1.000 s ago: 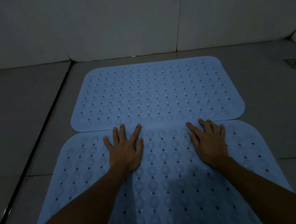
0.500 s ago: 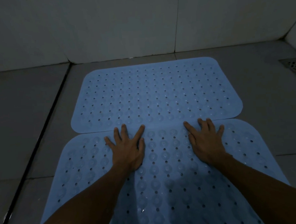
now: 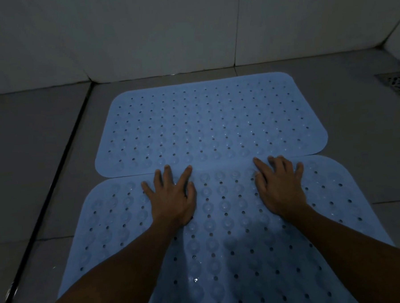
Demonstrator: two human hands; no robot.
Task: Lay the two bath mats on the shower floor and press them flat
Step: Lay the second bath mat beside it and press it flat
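The near mat (image 3: pixel 222 242) is laid on the floor (image 3: pixel 32 160) touching the far mat (image 3: pixel 209 125), and is pressed at that seam by the left hand (image 3: pixel 171 199) and right hand (image 3: pixel 281 188), each grip spread flat.

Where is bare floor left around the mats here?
Bare tile lies left of both mats past the dark floor joint, behind the far mat along the wall, and right toward the drain. Crowded: near mat, under left hand and right hand.

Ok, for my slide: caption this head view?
Both hands, left and right, press the near blue mat beside the far mat.
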